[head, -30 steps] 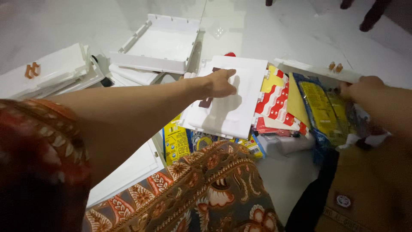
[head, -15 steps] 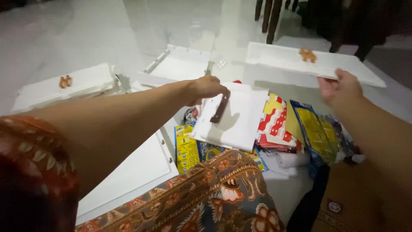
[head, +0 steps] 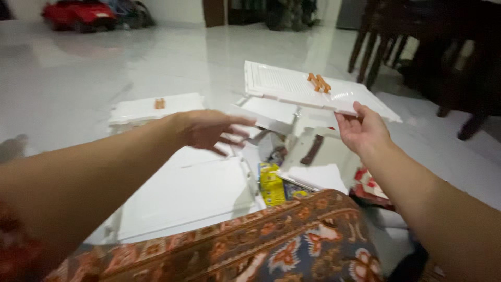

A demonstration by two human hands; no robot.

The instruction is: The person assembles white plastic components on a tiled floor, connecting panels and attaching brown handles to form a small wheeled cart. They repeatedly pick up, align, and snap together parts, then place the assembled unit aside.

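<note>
The right hand (head: 364, 130) has a white slatted panel (head: 292, 86) lifted off the floor (head: 104, 68), its grip pinching the panel's near edge with the thumb on top and the fingers underneath; the panel is tilted, its far end higher, and a small orange-brown fitting (head: 318, 82) sits on its upper face. The left hand (head: 211, 129) is empty, its grip spread with the fingers fanned, and it hangs in the air to the left of the panel, apart from it and touching nothing (it is blurred, so the exact finger pose is hard to read).

The step in hand looks like lifting this one panel clear of the pile of flat white parts; the next move probably calls for the left hand to come under or onto the panel's free near edge, since a single-edge pinch leaves so wide a board liable to tip or twist.

Below the panel lie other white flat pieces (head: 193, 193), one with its own orange-brown fitting (head: 159, 103); a yellow printed packet (head: 271, 184) and a sheet of white paper (head: 318, 175) lie beside the person's patterned cloth (head: 292, 235); dark chair legs (head: 376, 52) stand beyond, and a red toy car (head: 78, 14) sits far off.
</note>
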